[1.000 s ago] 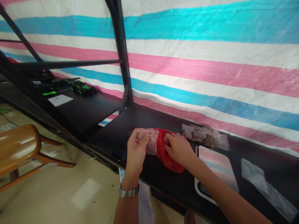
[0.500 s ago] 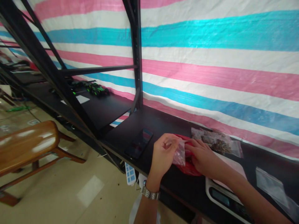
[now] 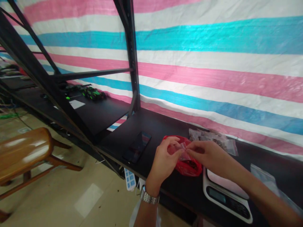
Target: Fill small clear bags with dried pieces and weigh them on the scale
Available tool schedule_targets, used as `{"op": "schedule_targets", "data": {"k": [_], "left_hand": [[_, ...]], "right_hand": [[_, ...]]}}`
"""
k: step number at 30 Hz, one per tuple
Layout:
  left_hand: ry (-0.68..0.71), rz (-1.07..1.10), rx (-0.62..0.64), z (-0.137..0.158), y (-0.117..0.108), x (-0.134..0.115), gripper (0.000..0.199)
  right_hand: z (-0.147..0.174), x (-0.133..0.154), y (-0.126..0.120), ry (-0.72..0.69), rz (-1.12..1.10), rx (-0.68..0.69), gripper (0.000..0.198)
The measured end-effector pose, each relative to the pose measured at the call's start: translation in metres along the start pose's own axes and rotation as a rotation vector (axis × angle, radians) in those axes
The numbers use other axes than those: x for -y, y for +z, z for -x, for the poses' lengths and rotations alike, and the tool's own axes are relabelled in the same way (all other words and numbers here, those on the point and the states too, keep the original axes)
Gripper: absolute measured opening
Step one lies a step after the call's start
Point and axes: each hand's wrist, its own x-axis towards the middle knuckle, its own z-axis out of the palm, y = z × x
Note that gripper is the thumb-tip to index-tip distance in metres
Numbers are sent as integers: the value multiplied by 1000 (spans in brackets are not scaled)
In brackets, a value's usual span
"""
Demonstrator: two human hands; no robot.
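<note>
On the black surface (image 3: pixel 165 126), seen from the head camera, both hands meet over a red bag (image 3: pixel 189 165). Left hand (image 3: pixel 163 159): grip closed, thumb and forefinger pinching one edge of a small clear bag (image 3: pixel 183 151). Right hand (image 3: pixel 208 154): grip closed, fingertips pinching the opposite edge of the same clear bag. The clear bag is held between the two grips, just above the red bag, which lies open directly beneath them with dark contents visible inside. A wristwatch (image 3: pixel 149 197) sits on the left wrist. Beyond the right grip lies a clear packet of brown pieces (image 3: pixel 213 138). Below the right forearm sits a white scale (image 3: pixel 227 195), just beside the red bag. Left of the left grip, apart from it, a dark phone (image 3: pixel 137 147) lies flat. A striped tarp (image 3: pixel 213 63) hangs behind.
</note>
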Motion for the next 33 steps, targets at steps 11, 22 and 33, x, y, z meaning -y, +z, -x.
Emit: {"op": "schedule_targets", "data": {"k": [11, 22, 33], "left_hand": [[-68, 164, 30, 8, 17, -28, 23], [26, -247, 164, 8, -2, -22, 22], [253, -131, 58, 15, 5, -34, 49]], "right_hand": [[8, 15, 2, 133, -323, -101, 21], [12, 11, 13, 121, -308, -110, 20], [10, 14, 2, 63, -362, -197, 13]]}}
